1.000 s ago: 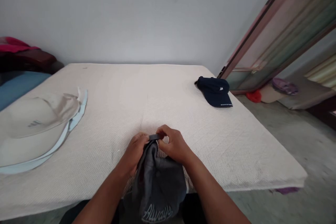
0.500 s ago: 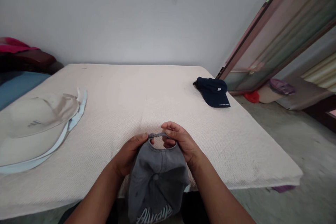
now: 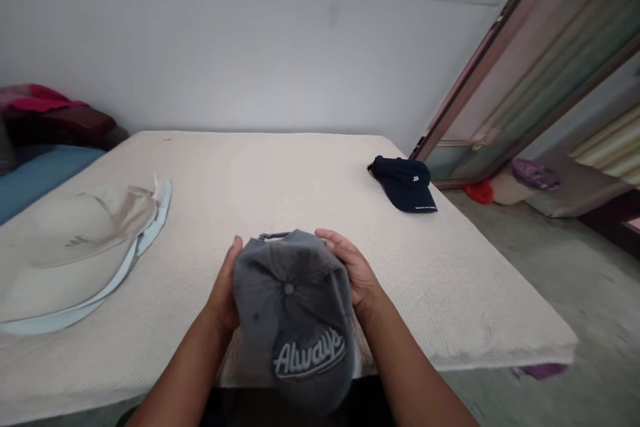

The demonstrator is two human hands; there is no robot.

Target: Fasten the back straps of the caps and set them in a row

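Note:
A grey baseball cap [image 3: 285, 307] with "Always" stitched in pale letters is between my two hands at the near edge of the covered table. Its brim points towards me, and the back strap faces the far wall. My left hand [image 3: 227, 287] grips the cap's left side, thumb up along the edge, other fingers hidden behind the fabric. On the opposite side, my right hand [image 3: 353, 270] holds the cap near its back right, with part of its fingers out of sight behind it.
A navy cap [image 3: 403, 183] lies at the table's right side. Pale wide-brimmed hats [image 3: 75, 247] are stacked at the left. The table [image 3: 250, 180] has a cream textured cover and meets a white wall. Blue fabric [image 3: 50, 173] lies beyond its left edge; a sliding door [image 3: 480, 93] stands right.
The grey cap has tilted up and away from me, so its crown and lettering show more. My hands have moved from the back strap to the cap's sides.

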